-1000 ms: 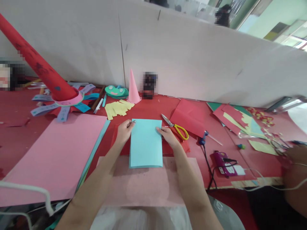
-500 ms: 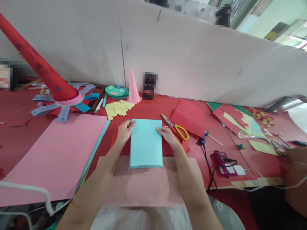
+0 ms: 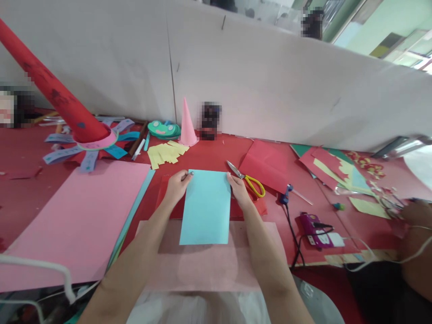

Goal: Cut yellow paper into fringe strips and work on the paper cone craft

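A light blue sheet of paper (image 3: 206, 209) is held by its far corners, one in each hand. My left hand (image 3: 178, 185) pinches the far left corner between thumb and fingers. At the far right corner my right hand (image 3: 238, 188) grips the edge, thumb on top. Under the blue paper lie red paper (image 3: 166, 198) and, nearer to me, a pale pink sheet (image 3: 205, 272). Scissors with yellow handles (image 3: 254, 184) rest just beyond my right hand, blades pointing up and left.
Large pink sheets (image 3: 81, 216) lie at left below a red paper cone (image 3: 57, 90). A small pink cone (image 3: 187, 126) and yellow strips (image 3: 167, 153) stand behind. At right are red paper (image 3: 265, 164), a purple power bank (image 3: 313, 231) with cables, and another person's arm (image 3: 418, 252).
The near edge of the blue paper has come closer to me, and the sheet looks flatter and slightly tilted. My right hand has shifted slightly right along with its corner.
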`<action>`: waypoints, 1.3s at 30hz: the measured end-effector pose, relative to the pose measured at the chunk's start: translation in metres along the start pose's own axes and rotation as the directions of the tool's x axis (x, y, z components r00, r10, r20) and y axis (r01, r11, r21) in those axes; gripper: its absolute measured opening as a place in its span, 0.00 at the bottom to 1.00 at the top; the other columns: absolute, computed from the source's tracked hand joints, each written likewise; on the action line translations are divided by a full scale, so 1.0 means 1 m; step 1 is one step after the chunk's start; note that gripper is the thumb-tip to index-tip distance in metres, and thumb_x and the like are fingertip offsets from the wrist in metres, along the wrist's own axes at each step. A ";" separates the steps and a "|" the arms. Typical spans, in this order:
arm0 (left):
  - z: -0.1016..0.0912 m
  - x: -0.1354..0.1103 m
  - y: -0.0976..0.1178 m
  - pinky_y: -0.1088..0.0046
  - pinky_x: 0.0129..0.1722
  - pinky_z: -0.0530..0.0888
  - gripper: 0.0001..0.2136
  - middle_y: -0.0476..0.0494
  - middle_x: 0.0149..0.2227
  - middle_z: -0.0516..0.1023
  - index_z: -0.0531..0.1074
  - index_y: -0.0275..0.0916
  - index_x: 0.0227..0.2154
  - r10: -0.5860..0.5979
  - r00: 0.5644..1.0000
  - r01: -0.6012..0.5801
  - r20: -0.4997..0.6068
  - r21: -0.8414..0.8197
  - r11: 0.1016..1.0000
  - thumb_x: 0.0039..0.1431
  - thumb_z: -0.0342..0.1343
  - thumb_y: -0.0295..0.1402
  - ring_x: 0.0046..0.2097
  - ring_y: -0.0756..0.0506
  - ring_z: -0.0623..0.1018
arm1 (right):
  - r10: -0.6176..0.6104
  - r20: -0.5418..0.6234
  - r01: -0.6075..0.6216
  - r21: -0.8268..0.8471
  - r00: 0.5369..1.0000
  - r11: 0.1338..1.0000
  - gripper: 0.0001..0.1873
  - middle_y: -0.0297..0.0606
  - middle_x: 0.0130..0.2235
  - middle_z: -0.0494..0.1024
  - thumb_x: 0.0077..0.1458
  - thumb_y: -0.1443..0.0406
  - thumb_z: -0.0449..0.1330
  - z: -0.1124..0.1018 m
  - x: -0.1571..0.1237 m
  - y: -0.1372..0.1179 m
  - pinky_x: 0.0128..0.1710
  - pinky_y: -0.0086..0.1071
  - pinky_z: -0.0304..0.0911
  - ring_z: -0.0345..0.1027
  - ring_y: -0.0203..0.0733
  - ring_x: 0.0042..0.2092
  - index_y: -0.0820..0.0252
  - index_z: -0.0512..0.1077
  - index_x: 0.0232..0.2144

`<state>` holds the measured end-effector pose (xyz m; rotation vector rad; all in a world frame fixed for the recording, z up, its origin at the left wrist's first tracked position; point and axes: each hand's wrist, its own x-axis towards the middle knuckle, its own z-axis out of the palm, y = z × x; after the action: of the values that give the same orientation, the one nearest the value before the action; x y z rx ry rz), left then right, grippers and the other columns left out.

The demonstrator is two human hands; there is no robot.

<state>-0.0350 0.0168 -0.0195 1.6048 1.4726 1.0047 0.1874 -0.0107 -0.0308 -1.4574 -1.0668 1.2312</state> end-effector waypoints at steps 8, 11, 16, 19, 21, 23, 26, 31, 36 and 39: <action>0.000 -0.001 0.002 0.75 0.24 0.54 0.18 0.55 0.18 0.52 0.55 0.40 0.18 -0.027 0.999 0.027 0.022 -0.019 0.999 0.53 0.49 0.47 0.23 0.52 0.56 | -0.140 -0.051 0.143 0.073 0.989 0.987 0.22 0.31 0.23 0.65 0.46 0.46 0.59 0.001 0.001 -0.002 0.26 0.28 0.55 0.56 0.34 0.26 0.59 0.68 0.22; 0.000 0.000 0.001 0.75 0.24 0.53 0.18 0.55 0.18 0.50 0.54 0.40 0.18 -0.003 1.000 0.002 0.029 0.011 1.000 0.53 0.49 0.46 0.23 0.52 0.55 | -0.062 -0.042 0.064 0.069 0.997 0.996 0.22 0.31 0.21 0.65 0.44 0.46 0.61 0.001 -0.003 -0.009 0.26 0.29 0.56 0.57 0.34 0.25 0.59 0.68 0.21; 0.001 -0.001 0.003 0.75 0.24 0.54 0.17 0.55 0.18 0.52 0.55 0.40 0.18 -0.019 0.996 0.021 0.092 -0.012 1.000 0.52 0.49 0.45 0.23 0.52 0.56 | 0.072 0.104 -0.079 0.068 0.992 0.995 0.22 0.37 0.26 0.73 0.39 0.48 0.65 0.004 -0.012 -0.020 0.28 0.32 0.60 0.64 0.39 0.28 0.62 0.71 0.24; 0.001 -0.001 0.004 0.75 0.24 0.54 0.17 0.54 0.19 0.52 0.55 0.40 0.19 -0.018 0.995 0.021 0.094 -0.028 0.999 0.52 0.49 0.45 0.23 0.52 0.56 | 0.035 0.054 -0.039 0.073 0.998 0.997 0.22 0.35 0.25 0.71 0.36 0.49 0.67 0.005 -0.011 -0.019 0.28 0.32 0.59 0.63 0.38 0.27 0.61 0.70 0.22; 0.001 -0.001 0.004 0.75 0.24 0.54 0.17 0.54 0.19 0.52 0.55 0.40 0.19 -0.005 0.997 0.007 0.082 -0.024 1.000 0.53 0.49 0.46 0.23 0.52 0.56 | -0.004 -0.017 0.005 0.079 1.000 0.997 0.23 0.32 0.21 0.67 0.36 0.47 0.66 0.004 -0.008 -0.015 0.25 0.30 0.56 0.58 0.35 0.25 0.60 0.67 0.20; 0.001 -0.001 0.004 0.75 0.24 0.54 0.17 0.54 0.18 0.52 0.55 0.40 0.18 0.007 0.998 -0.007 0.066 -0.008 1.000 0.53 0.49 0.46 0.23 0.52 0.56 | -0.039 -0.082 0.044 0.064 0.996 0.997 0.25 0.29 0.18 0.59 0.40 0.44 0.62 0.003 -0.005 -0.011 0.22 0.29 0.51 0.51 0.33 0.22 0.58 0.61 0.17; 0.001 -0.001 0.004 0.75 0.24 0.54 0.18 0.55 0.18 0.51 0.54 0.40 0.18 0.008 0.999 -0.009 0.040 0.009 1.000 0.53 0.48 0.47 0.22 0.52 0.56 | -0.085 -0.115 0.087 0.015 0.990 0.996 0.27 0.29 0.18 0.52 0.45 0.43 0.57 0.002 -0.001 -0.006 0.20 0.29 0.46 0.45 0.32 0.22 0.57 0.56 0.15; 0.002 -0.002 0.004 0.75 0.24 0.54 0.17 0.54 0.18 0.54 0.56 0.40 0.18 -0.007 0.999 0.007 0.040 0.008 1.000 0.53 0.48 0.47 0.22 0.52 0.57 | -0.089 -0.123 0.091 0.011 0.988 0.996 0.26 0.29 0.18 0.54 0.45 0.43 0.58 0.002 0.000 -0.005 0.21 0.29 0.49 0.48 0.32 0.23 0.58 0.60 0.16; 0.000 0.000 0.001 0.75 0.24 0.54 0.17 0.54 0.18 0.54 0.57 0.40 0.19 -0.037 0.999 0.036 -0.017 -0.015 0.999 0.53 0.48 0.47 0.22 0.52 0.58 | -0.090 0.050 0.084 0.114 0.995 0.990 0.21 0.35 0.30 0.74 0.46 0.47 0.60 -0.001 -0.005 -0.012 0.35 0.32 0.62 0.65 0.40 0.33 0.58 0.74 0.31; -0.002 0.001 0.000 0.75 0.23 0.53 0.17 0.55 0.17 0.52 0.56 0.40 0.18 -0.040 0.995 0.039 -0.087 -0.014 0.999 0.53 0.48 0.46 0.22 0.52 0.56 | -0.010 0.207 -0.009 0.094 0.978 0.995 0.20 0.36 0.31 0.76 0.43 0.49 0.63 -0.003 -0.007 -0.013 0.37 0.35 0.62 0.67 0.40 0.33 0.60 0.75 0.30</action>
<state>-0.0370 0.0176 -0.0187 1.5345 1.5473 1.0712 0.1886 -0.0148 -0.0166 -1.2771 -1.1295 1.4382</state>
